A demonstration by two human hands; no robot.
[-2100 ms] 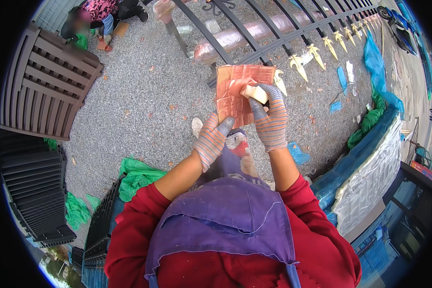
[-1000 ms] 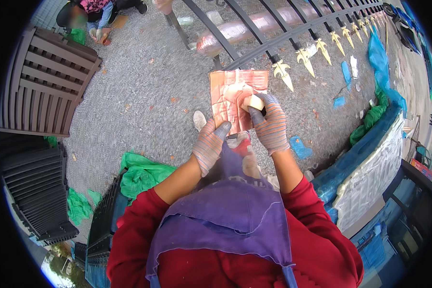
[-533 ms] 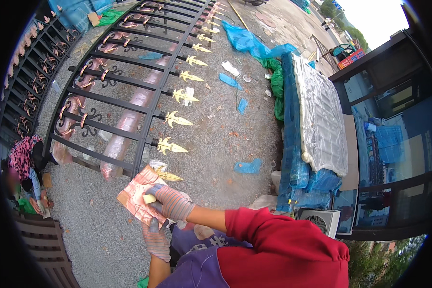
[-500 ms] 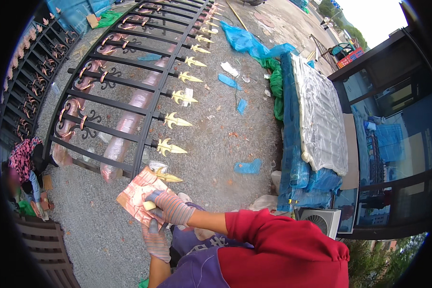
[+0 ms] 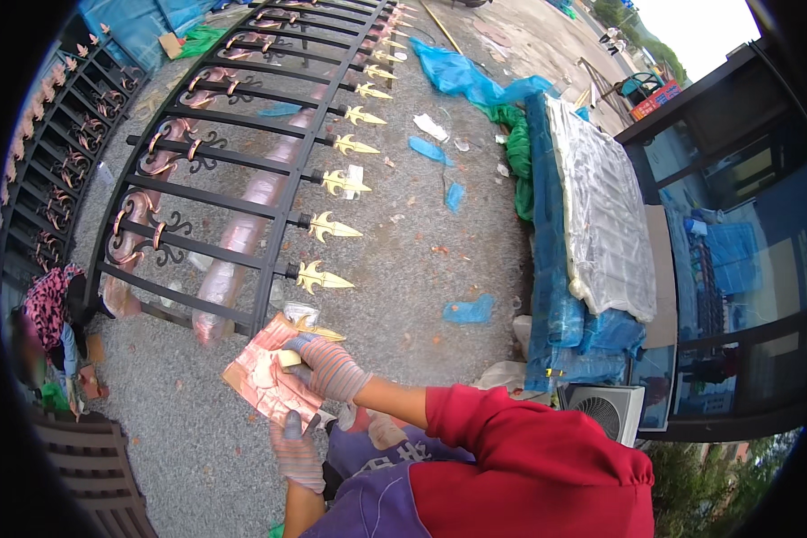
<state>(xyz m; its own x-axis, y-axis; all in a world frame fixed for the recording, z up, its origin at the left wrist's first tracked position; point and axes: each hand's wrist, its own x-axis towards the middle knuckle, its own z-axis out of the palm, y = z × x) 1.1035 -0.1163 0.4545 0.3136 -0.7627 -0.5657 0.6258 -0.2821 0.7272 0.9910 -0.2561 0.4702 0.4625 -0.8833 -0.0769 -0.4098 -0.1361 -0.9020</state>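
Right now my left hand (image 5: 296, 455), in a striped knit glove, grips the lower edge of a flat square board (image 5: 269, 378) w/ a blotchy copper-pink coating, thumb on top, fingers under, holding it tilted over the gravel ground (image 5: 403, 251). My right hand (image 5: 330, 366), same ribbed glove w/ grey and reddish stripes, is closed round a small pale-yellow pad (image 5: 289, 359), maybe sponge, can't tell the material, pressed on the board's upper face. Board sits just in front of my chest, close to the near end of a black wrought-iron fence panel (image 5: 233, 170) lying flat on the gravel: straight bars, curled scrollwork w/ coppery touches, each bar ending in a shiny gold spearhead finial (image 5: 325, 278). One finial (image 5: 316, 333) pokes out just beside the board's top corner. Scraps of blue plastic (image 5: 468, 310) lie scattered on the rough grey gravel. To my right, a stack wrapped in blue sheeting (image 5: 556, 296) w/ clear crinkled film on top. Far left, another person (image 5: 52, 309) in patterned pink crouches by a second fence panel (image 5: 40, 170).
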